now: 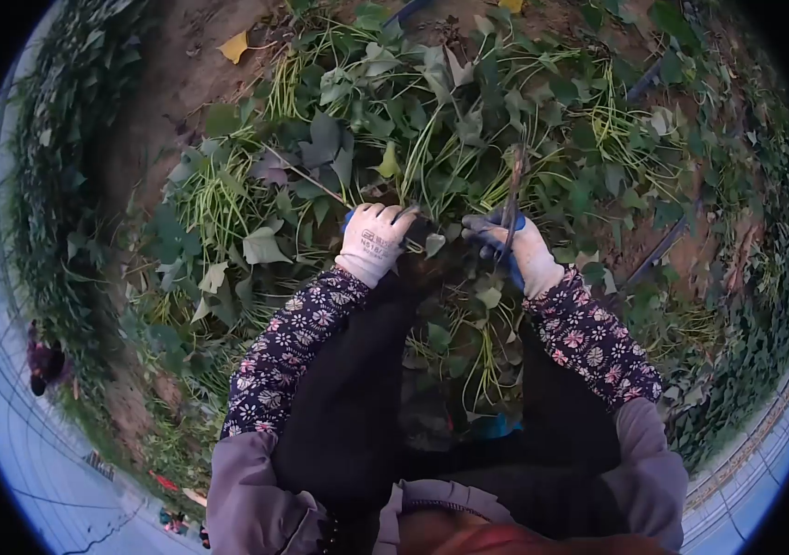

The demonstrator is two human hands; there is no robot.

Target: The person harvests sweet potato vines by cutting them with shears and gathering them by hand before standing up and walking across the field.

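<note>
Both my hands wear white gloves with blue palms and reach into a heap of green leafy vines [431, 129] in front of me. My left hand [374, 242] is closed in the leaves and stalks at the heap's near edge. My right hand [516, 248] grips a thin stalk [514, 180] that stands up from it. Floral sleeve covers run up both forearms. My dark trouser legs are below the hands.
Bare brown soil [182, 83] lies at the upper left with a yellow leaf [235, 46] on it. Dense green plants ring the scene. Dark thin hoses [658, 250] cross the ground on the right. Another person [43, 361] is far off at the left edge.
</note>
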